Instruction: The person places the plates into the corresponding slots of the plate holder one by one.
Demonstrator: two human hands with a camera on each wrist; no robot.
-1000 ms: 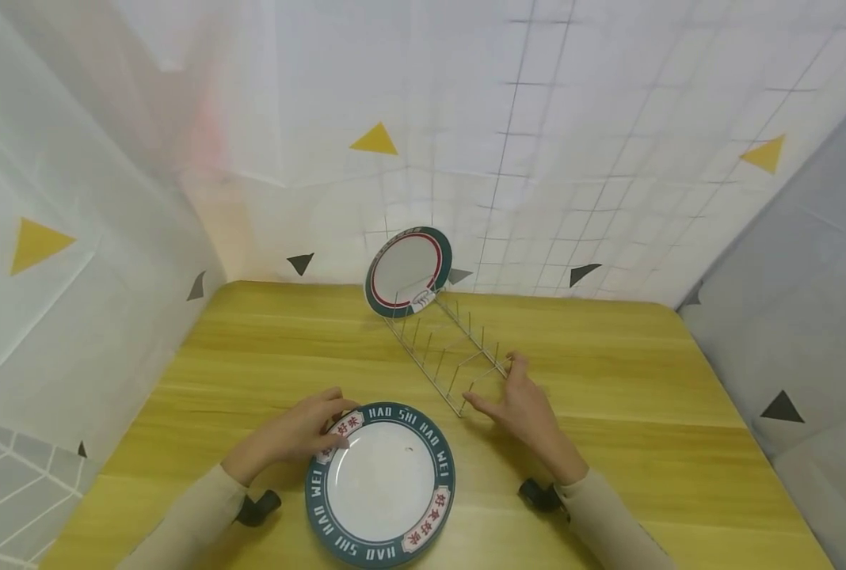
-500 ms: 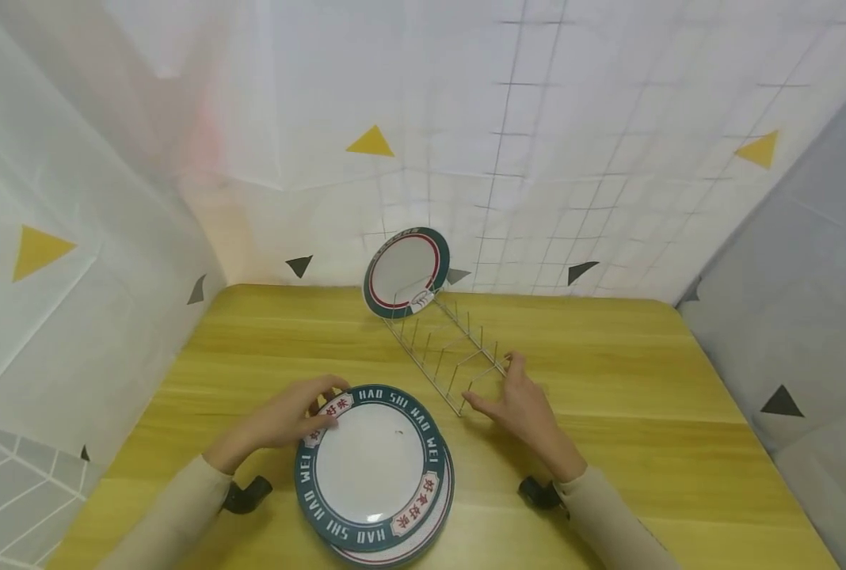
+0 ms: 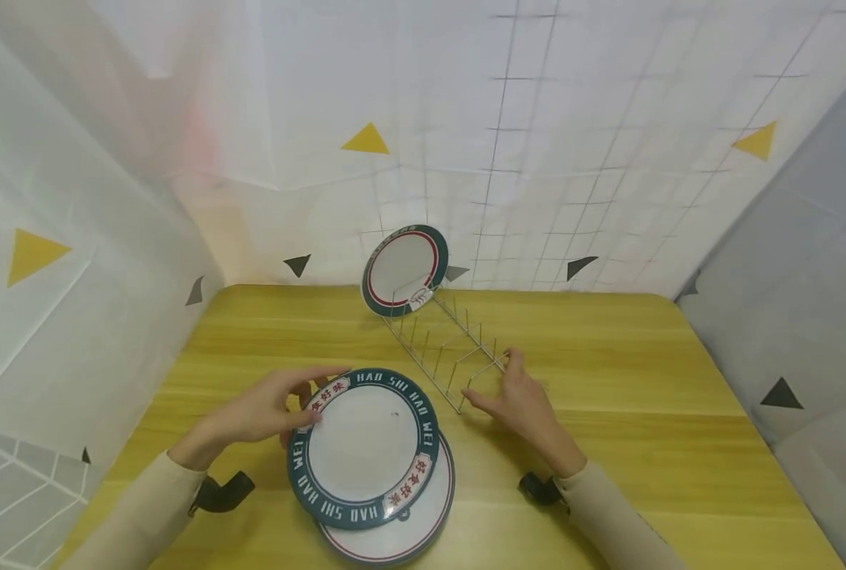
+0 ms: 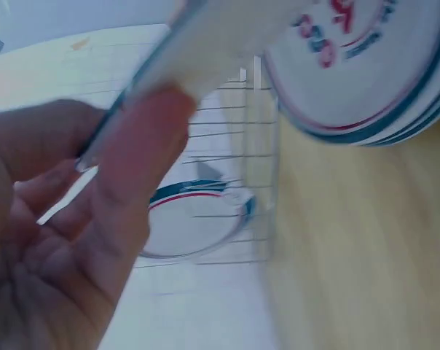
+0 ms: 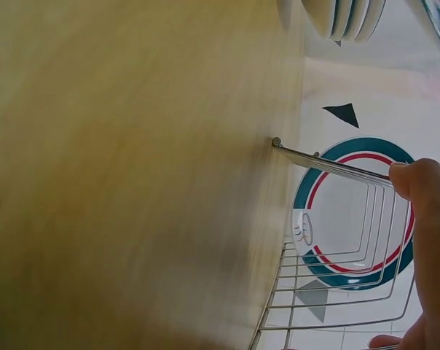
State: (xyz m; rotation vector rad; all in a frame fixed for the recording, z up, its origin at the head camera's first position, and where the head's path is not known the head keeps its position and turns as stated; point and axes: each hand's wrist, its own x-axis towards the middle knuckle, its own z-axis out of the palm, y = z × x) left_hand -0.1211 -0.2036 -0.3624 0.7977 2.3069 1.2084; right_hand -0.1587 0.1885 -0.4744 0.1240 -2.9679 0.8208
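My left hand (image 3: pixel 255 408) pinches the rim of a plate (image 3: pixel 362 443) with a white centre and dark green lettered border, thumb on top and fingers underneath. That plate is lifted off a stack of plates (image 3: pixel 423 526) and partly covers it; the stack's layers show in the right wrist view. My right hand (image 3: pixel 526 408) grips the near end of a wire dish rack (image 3: pixel 440 348), thumb and fingers on its end wires (image 5: pixel 344 171). At the rack's far end another plate (image 3: pixel 405 269) with a green border and red ring stands on edge, leaning back.
The rack stands on a yellow wooden table (image 3: pixel 644 412), running back toward a white sheet wall (image 3: pixel 309 87) with triangle patterns. Similar sheets hang at the left and right. A black wrist device (image 3: pixel 223 492) is on the left wrist, another (image 3: pixel 539 489) on the right.
The left hand has lifted the top plate and drawn it up and leftward, uncovering more of the stack below. The right hand stays on the rack's near end.
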